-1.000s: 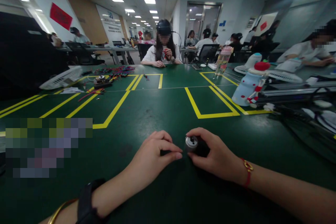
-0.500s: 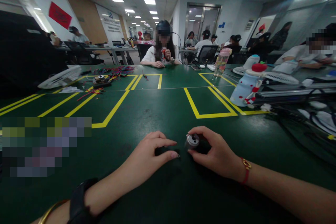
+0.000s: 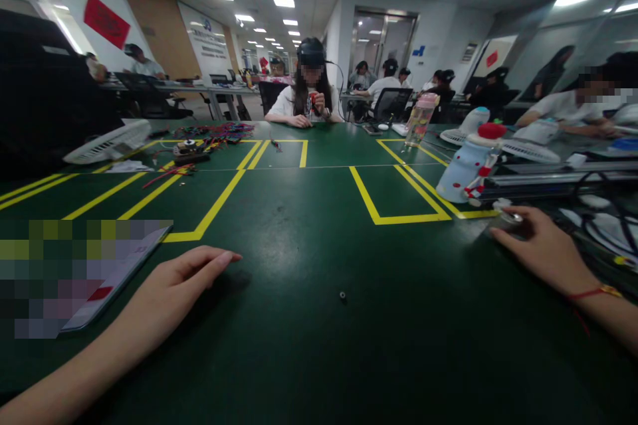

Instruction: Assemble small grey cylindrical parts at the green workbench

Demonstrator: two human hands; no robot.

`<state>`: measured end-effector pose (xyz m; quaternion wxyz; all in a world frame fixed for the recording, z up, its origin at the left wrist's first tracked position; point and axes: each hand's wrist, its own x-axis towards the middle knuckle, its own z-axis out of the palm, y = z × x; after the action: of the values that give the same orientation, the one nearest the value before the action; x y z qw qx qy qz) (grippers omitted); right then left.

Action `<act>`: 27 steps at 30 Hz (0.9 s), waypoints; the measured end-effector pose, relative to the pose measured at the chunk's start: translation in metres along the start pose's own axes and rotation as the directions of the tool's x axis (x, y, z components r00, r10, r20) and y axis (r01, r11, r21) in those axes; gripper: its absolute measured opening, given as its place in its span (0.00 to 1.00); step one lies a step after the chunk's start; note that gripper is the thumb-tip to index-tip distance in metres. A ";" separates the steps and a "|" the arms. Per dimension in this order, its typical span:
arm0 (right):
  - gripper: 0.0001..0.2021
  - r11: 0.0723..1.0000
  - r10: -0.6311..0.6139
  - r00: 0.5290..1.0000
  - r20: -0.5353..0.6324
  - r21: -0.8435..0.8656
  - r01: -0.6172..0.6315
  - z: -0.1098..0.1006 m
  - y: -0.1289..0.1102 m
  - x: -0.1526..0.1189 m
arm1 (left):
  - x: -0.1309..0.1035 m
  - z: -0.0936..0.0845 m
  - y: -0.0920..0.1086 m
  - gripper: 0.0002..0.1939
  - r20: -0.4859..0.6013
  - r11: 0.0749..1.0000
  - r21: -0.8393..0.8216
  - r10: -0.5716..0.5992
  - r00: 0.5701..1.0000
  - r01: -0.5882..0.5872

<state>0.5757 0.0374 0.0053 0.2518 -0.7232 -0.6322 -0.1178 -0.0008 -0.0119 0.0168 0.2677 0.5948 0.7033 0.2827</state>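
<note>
On the right of the green table [image 3: 299,265], my right hand [image 3: 543,246] grips a small metal cylinder [image 3: 509,219], blurred, beside a blue bottle with a red top [image 3: 466,166]. My left hand [image 3: 192,285] hovers at the left, thumb and forefinger close together at the tips; whether anything sits between them cannot be made out. A tiny round metal part [image 3: 342,295] lies on the table between my hands. Left of my left hand is a flat booklet-like item [image 3: 124,272], partly blurred out.
Tangled wires [image 3: 219,133] and a white fan [image 3: 109,143] are at the back left. Cables [image 3: 605,212] and metal rails [image 3: 548,179] line the right. A pink-topped bottle [image 3: 421,119] stands farther back. A person [image 3: 309,86] sits opposite.
My right hand has moved far to the right with the metal cylinder. My left hand has drawn away to the left, and the tiny metal part now lies apart from it.
</note>
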 end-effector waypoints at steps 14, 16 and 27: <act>0.11 0.628 -0.735 0.598 0.319 0.654 0.422 0.020 -0.240 -0.069 | -0.003 -0.001 0.002 0.20 0.088 0.999 0.027 0.043 0.995 -0.046; 0.10 0.652 -0.688 0.667 0.285 0.646 0.397 0.016 -0.225 -0.059 | -0.003 -0.001 0.002 0.20 0.089 0.998 0.033 0.046 0.995 -0.049; 0.21 0.954 0.123 0.979 0.165 -0.290 -0.071 -0.047 -0.025 0.029 | -0.004 0.003 0.005 0.21 0.084 0.998 0.045 0.044 0.996 -0.048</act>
<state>0.5637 0.0397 0.0645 0.0929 -0.7896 -0.5928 -0.1283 0.0052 -0.0146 0.0183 0.2761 0.6281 0.6841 0.2474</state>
